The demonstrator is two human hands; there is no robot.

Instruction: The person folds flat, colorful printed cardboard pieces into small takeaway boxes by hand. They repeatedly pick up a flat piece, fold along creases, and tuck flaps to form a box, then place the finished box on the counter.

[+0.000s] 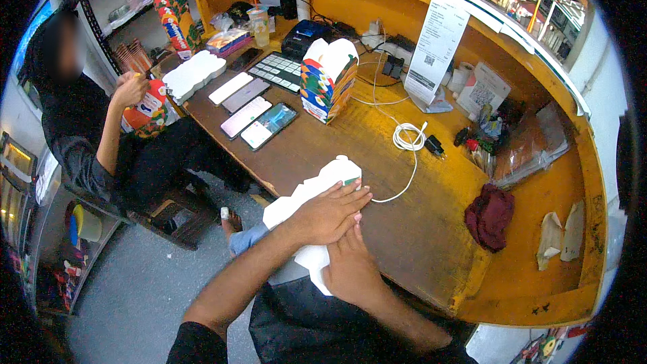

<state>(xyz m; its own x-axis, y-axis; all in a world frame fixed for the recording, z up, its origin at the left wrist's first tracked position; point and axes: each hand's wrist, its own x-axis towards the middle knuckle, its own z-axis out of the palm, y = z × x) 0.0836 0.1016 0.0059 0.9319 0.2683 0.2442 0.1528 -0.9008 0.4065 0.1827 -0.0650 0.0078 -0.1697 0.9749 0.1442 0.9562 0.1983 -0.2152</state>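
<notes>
At the near edge of the desk a white folding paper carton (315, 187) lies flat, blank side up, with a little green print by its far end. Across it rests my left hand (331, 212), palm down, fingers stretched out to the right. My right hand (352, 263) presses on the carton's near part, fingers straight and pointing away, their tips meeting the left hand's fingers. Both hands hide the carton's middle. Farther off stands a folded-up carton (328, 84) with colourful print and white flaps on top.
Several phones (255, 125) lie beside a keyboard (276, 69). Left of them is a stack of white flat cartons (194, 75). A coiled white cable (408, 137) and a maroon cloth (490, 216) lie to the right. A seated person (87, 114) at the left holds a printed carton (149, 108).
</notes>
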